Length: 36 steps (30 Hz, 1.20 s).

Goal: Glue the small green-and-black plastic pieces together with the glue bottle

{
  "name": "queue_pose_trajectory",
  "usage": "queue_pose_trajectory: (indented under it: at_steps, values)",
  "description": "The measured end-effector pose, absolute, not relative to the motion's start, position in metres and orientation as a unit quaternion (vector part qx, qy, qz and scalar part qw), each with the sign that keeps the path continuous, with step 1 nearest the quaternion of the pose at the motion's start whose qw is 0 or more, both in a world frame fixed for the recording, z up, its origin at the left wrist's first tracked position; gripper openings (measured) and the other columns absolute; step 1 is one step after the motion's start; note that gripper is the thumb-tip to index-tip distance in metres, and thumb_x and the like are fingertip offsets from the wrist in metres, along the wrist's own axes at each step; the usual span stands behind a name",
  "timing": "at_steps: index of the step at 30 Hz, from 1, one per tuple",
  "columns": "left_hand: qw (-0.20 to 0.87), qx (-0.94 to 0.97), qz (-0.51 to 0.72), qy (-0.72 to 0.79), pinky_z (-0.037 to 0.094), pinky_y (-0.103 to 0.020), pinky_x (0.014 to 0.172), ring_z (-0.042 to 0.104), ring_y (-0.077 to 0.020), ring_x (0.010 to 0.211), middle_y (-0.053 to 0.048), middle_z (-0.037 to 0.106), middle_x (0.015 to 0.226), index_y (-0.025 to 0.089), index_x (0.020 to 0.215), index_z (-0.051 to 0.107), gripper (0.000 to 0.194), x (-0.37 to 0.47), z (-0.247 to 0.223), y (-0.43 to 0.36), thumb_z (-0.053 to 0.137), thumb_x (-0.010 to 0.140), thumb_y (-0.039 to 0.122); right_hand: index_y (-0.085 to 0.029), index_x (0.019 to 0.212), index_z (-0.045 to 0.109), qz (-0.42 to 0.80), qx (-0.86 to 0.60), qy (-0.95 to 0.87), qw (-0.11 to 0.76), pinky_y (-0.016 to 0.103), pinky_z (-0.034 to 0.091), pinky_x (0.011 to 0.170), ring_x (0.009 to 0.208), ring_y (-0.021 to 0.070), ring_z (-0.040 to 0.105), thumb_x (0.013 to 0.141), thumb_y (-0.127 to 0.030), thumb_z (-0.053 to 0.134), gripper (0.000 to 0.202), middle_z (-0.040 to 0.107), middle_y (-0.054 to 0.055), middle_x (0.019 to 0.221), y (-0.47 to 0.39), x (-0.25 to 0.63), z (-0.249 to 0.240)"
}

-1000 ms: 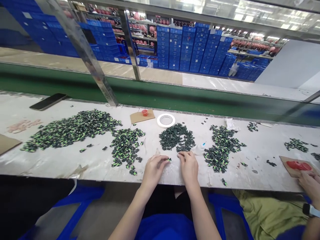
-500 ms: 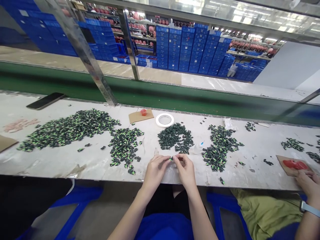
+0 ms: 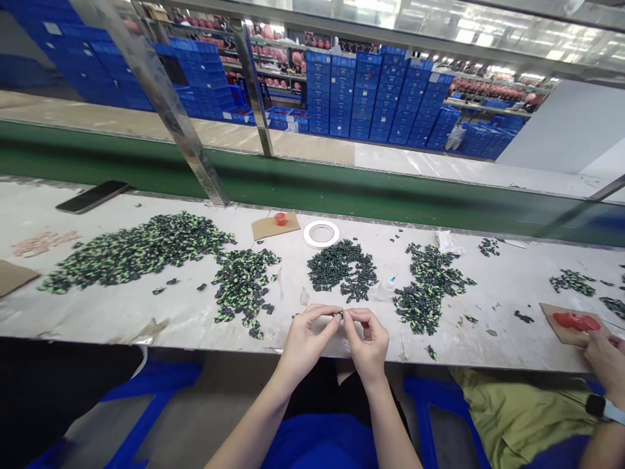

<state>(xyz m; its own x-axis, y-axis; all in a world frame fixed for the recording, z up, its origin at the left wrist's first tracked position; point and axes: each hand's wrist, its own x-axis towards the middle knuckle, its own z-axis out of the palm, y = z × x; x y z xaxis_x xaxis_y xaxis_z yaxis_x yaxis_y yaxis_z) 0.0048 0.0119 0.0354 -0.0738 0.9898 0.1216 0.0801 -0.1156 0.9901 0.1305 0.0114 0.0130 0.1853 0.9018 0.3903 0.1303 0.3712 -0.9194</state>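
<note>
Near the table's front edge, my left hand [image 3: 311, 335] and my right hand [image 3: 366, 339] meet at their fingertips. Both pinch one small black and green part [image 3: 340, 314], mostly covered by the fingers. Just beyond them lies a pile of small dark pieces [image 3: 329, 267]. A black and green heap [image 3: 244, 286] spreads to the left of my hands, and another such heap [image 3: 430, 286] is to the right. Between the dark pile and the right heap stands a small clear bottle with a blue tip [image 3: 385, 290].
Behind the dark pile lies a white tape roll [image 3: 321, 234], beside a red cup [image 3: 280, 219] on cardboard. Farther left are a large heap [image 3: 141, 251] and a phone [image 3: 92, 197]. A co-worker's hand [image 3: 605, 358] touches cardboard with red material [image 3: 576, 321] at right.
My hands have shifted slightly right and toward me, still pinching the small part. The co-worker's hand at right has moved slightly and the wrist has turned.
</note>
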Motion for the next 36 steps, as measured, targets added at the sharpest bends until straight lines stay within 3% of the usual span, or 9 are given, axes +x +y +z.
queue_pose_trajectory:
  at_steps: [3, 8, 17, 22, 25, 27, 32, 36]
  values:
    - [0.431, 0.560, 0.508, 0.492, 0.054, -0.033, 0.081, 0.067, -0.0215, 0.086, -0.007, 0.074, 0.086, 0.020, 0.083, 0.076, 0.014, 0.003, 0.043, 0.011, 0.066, 0.076, 0.027, -0.019, 0.080, 0.064, 0.353, -0.457, -0.560, 0.594, 0.029, 0.057, 0.067, 0.071, 0.0168, 0.068, 0.079, -0.021, 0.067, 0.003, 0.070, 0.004, 0.075, 0.011, 0.142, 0.020]
    - [0.441, 0.613, 0.471, 0.456, 0.052, -0.033, 0.082, 0.065, -0.0215, 0.089, -0.006, 0.073, 0.086, 0.022, 0.084, 0.076, 0.011, 0.000, 0.054, 0.012, 0.068, 0.077, 0.025, -0.019, 0.102, 0.062, 0.404, -0.435, -0.590, 0.547, 0.030, 0.058, 0.067, 0.067, 0.0169, 0.069, 0.074, -0.021, 0.069, 0.029, 0.071, 0.003, 0.074, 0.012, 0.160, 0.035]
    - [0.398, 0.624, 0.464, 0.487, 0.053, -0.034, 0.079, 0.066, -0.0214, 0.084, -0.006, 0.073, 0.083, 0.021, 0.081, 0.075, 0.010, 0.008, 0.050, 0.006, 0.067, 0.075, 0.020, -0.020, 0.087, 0.059, 0.403, -0.486, -0.557, 0.539, 0.029, 0.056, 0.063, 0.062, 0.0160, 0.066, 0.065, -0.023, 0.072, 0.026, 0.067, 0.000, 0.065, 0.009, 0.159, 0.028]
    - [0.414, 0.643, 0.423, 0.486, 0.053, -0.034, 0.080, 0.067, -0.0209, 0.084, -0.006, 0.073, 0.084, 0.021, 0.087, 0.074, 0.013, 0.015, 0.037, 0.006, 0.064, 0.079, 0.023, -0.020, 0.085, 0.064, 0.381, -0.492, -0.605, 0.497, 0.028, 0.056, 0.063, 0.064, 0.0161, 0.066, 0.070, -0.021, 0.067, 0.015, 0.068, 0.001, 0.069, 0.005, 0.172, 0.023]
    - [0.394, 0.651, 0.406, 0.506, 0.050, -0.037, 0.085, 0.068, -0.0217, 0.086, -0.005, 0.074, 0.087, 0.022, 0.107, 0.069, 0.026, 0.010, 0.027, 0.008, 0.063, 0.082, 0.027, -0.020, 0.080, 0.067, 0.322, -0.515, -0.647, 0.461, 0.030, 0.055, 0.065, 0.065, 0.0166, 0.065, 0.075, -0.024, 0.063, 0.007, 0.069, 0.003, 0.073, 0.006, 0.192, 0.024]
    - [0.326, 0.660, 0.406, 0.541, 0.046, -0.042, 0.091, 0.067, -0.0236, 0.091, -0.005, 0.074, 0.091, 0.024, 0.111, 0.066, 0.030, -0.001, 0.021, 0.009, 0.063, 0.082, 0.029, -0.020, 0.078, 0.067, 0.247, -0.563, -0.635, 0.467, 0.031, 0.053, 0.066, 0.067, 0.0176, 0.063, 0.078, -0.029, 0.062, 0.010, 0.069, 0.004, 0.075, 0.010, 0.208, 0.026]
    - [0.128, 0.647, 0.391, 0.642, 0.037, -0.049, 0.092, 0.062, -0.0297, 0.096, -0.007, 0.074, 0.095, 0.026, 0.090, 0.072, 0.014, -0.041, 0.008, 0.013, 0.060, 0.081, 0.024, -0.019, 0.094, 0.068, 0.045, -0.691, -0.548, 0.469, 0.039, 0.048, 0.074, 0.087, 0.0259, 0.057, 0.071, -0.055, 0.068, 0.043, 0.065, 0.010, 0.094, 0.026, 0.230, 0.020]
    - [0.107, 0.665, 0.346, 0.653, 0.038, -0.044, 0.082, 0.062, -0.0298, 0.086, -0.006, 0.075, 0.082, 0.028, 0.079, 0.073, 0.020, -0.056, -0.003, 0.015, 0.056, 0.081, 0.016, -0.018, 0.105, 0.067, 0.003, -0.694, -0.583, 0.422, 0.049, 0.040, 0.089, 0.103, 0.0333, 0.046, 0.067, -0.069, 0.064, 0.064, 0.061, 0.015, 0.102, 0.043, 0.220, 0.004]
